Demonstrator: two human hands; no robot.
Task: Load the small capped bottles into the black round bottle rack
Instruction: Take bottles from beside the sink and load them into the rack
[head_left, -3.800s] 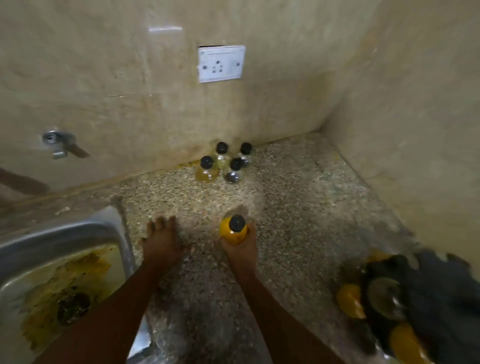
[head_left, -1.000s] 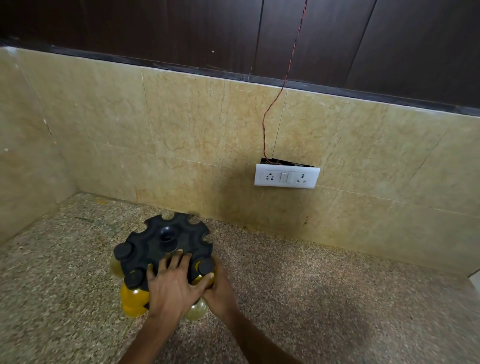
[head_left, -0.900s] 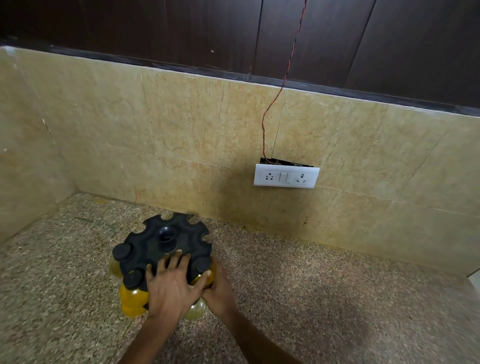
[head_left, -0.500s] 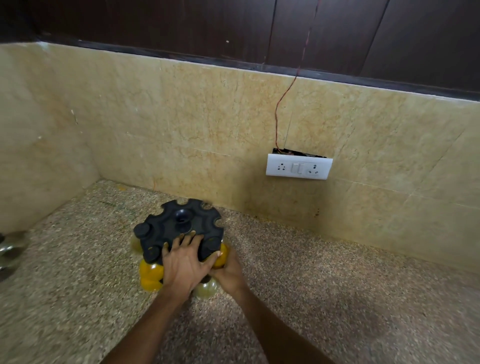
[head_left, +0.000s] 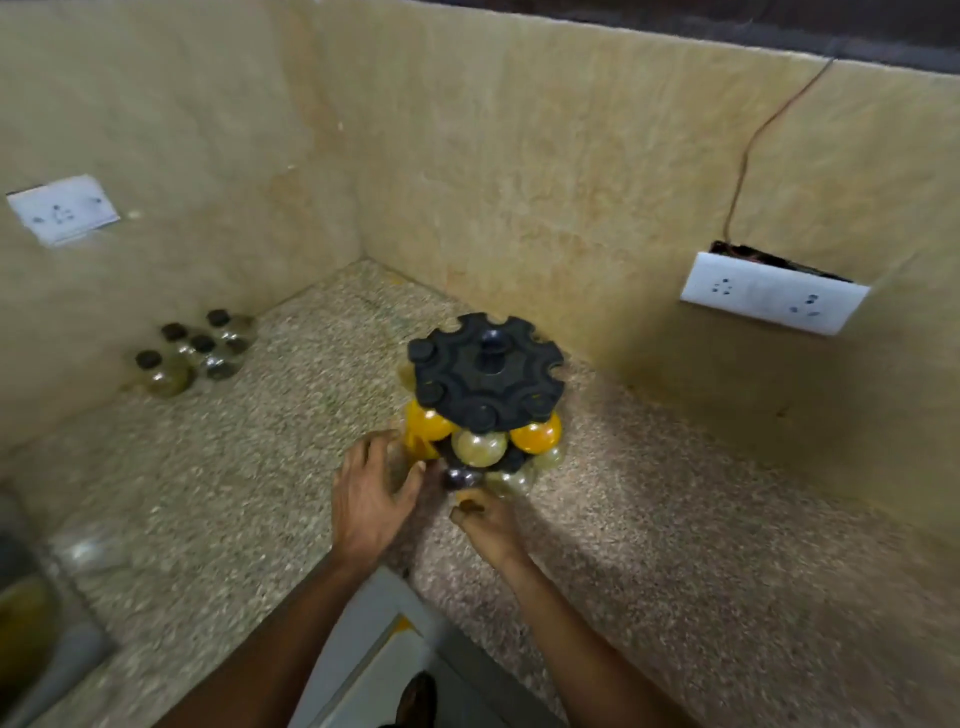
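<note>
The black round rack (head_left: 485, 376) stands on the speckled counter near the back wall. Its upper ring carries capped bottles: an orange one (head_left: 428, 423) at the left, a pale one (head_left: 479, 448) in the middle and another orange one (head_left: 536, 434) at the right. More bottles, among them a dark one (head_left: 460, 478), sit in the lower tier. My left hand (head_left: 371, 493) is at the rack's lower left with its fingers spread beside the bottles. My right hand (head_left: 485, 522) hovers just below the lower tier with loosely curled fingers and holds nothing. Several loose black-capped bottles (head_left: 195, 353) stand in the left corner.
Tiled walls close the counter on the left and at the back. A white socket plate (head_left: 771, 291) with a loose wire hangs on the back wall, another socket (head_left: 62, 208) on the left wall. The sink's edge (head_left: 31, 597) shows at the lower left.
My left hand has come off the rack's top and dropped to its lower left side. My right hand has pulled back from the rack's side. The view has swung left and down.
</note>
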